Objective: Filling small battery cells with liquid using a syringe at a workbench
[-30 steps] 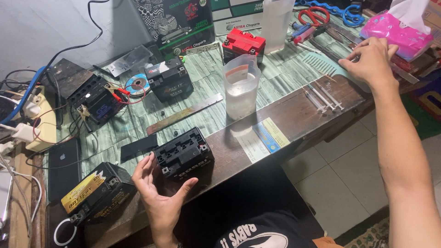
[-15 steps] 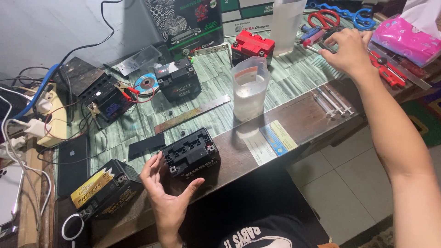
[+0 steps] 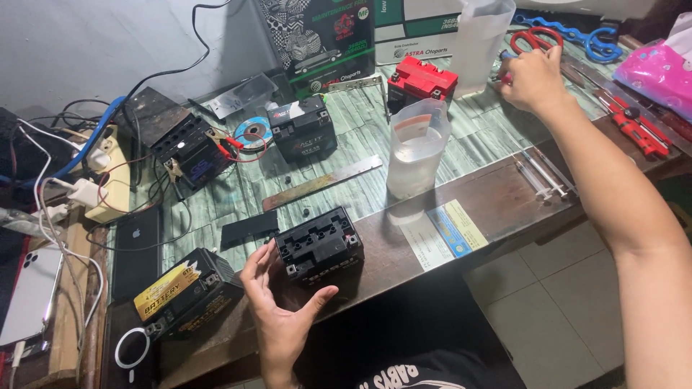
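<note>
Cupped open by left hand (image 3: 277, 313) at tabletop's near edge: black battery (image 3: 320, 248), likely heavy, rigid, best gripped by sides; right hand (image 3: 530, 78) curled, contents unclear.

Black battery (image 3: 319, 251), red battery (image 3: 422, 77), green-striped tabletop (image 3: 346, 194), pink bag (image 3: 659, 68).

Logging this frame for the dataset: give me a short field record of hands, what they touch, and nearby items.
left hand: open hand cupped at the front of a black battery, thumb beside its near edge
right hand: hand stretched to the far side of the bench among tools, next to red scissors; what it grips is hidden
between hands: clear measuring jug with liquid, upright
near jug: red battery, metal ruler
surface: workbench
</note>
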